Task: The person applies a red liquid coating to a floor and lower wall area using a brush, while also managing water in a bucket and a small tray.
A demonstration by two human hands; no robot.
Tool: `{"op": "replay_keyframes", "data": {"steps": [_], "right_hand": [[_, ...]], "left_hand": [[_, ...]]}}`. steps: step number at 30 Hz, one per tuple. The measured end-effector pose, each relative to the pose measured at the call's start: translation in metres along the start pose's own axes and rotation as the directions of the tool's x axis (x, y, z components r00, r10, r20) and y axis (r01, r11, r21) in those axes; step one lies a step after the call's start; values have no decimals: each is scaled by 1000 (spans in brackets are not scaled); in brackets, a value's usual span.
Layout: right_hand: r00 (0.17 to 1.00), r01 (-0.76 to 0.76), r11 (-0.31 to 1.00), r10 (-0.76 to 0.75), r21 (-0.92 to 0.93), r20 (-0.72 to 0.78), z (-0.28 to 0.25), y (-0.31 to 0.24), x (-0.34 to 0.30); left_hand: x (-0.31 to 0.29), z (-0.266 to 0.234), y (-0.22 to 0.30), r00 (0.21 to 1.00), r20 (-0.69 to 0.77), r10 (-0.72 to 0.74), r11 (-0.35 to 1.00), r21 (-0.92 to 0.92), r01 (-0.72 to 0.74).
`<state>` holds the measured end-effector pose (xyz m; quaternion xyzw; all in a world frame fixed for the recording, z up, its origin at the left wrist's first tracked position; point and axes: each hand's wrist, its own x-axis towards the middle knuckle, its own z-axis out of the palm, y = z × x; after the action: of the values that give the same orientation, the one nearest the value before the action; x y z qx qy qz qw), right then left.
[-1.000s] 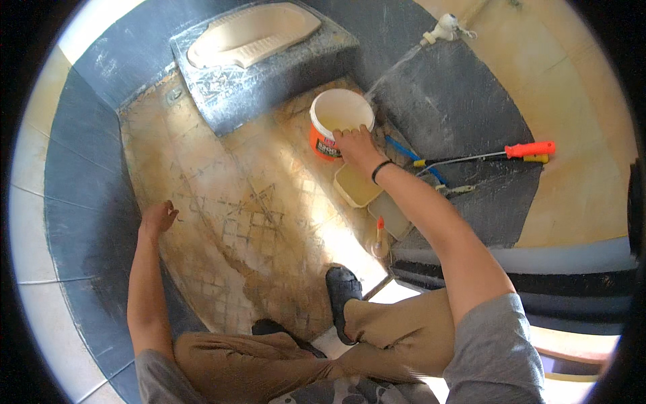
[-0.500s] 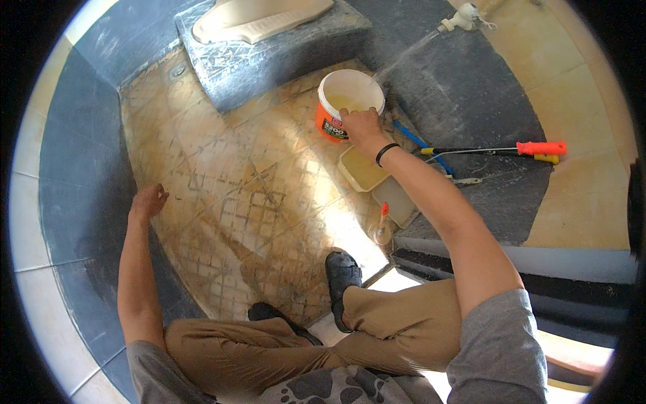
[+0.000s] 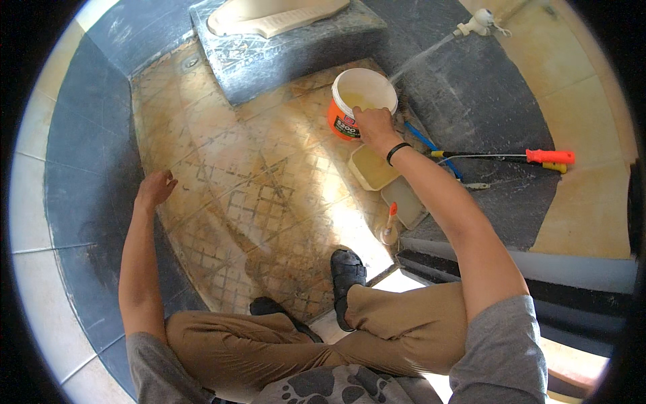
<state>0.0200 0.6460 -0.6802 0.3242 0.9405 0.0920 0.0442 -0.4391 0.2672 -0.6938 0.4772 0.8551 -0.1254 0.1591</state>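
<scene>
My right hand grips the near rim of an orange bucket with a white inside. Yellowish liquid shows in the bucket, which stands upright on the floor. A stream of water runs from a white tap down to the bucket's far right rim. Below my right forearm lie a shallow tub of yellowish liquid and a pale lid or tray. My left hand hangs near the left wall, fingers loosely curled and apart, with nothing visible in it.
A squat toilet sits on a dark raised step at the back. Long-handled tools, one with an orange grip, rest along the right ledge. A brush with an orange tip stands near the doorway. The tiled floor is stained.
The view has shifted slightly, so the bucket and tap appear farther right. My right hand keeps its hold on the rim while the water keeps running. My left hand has moved little.
</scene>
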Motion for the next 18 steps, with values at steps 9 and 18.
{"op": "replay_keyframes", "data": {"steps": [9, 18], "right_hand": [[1000, -8, 999, 7, -43, -21, 2, 1, 0], [1000, -17, 999, 18, -36, 21, -7, -2, -2]], "left_hand": [[-5, -4, 2, 1000, -7, -28, 1000, 0, 28], [2, 2, 4, 1000, -12, -13, 1000, 3, 13]]}}
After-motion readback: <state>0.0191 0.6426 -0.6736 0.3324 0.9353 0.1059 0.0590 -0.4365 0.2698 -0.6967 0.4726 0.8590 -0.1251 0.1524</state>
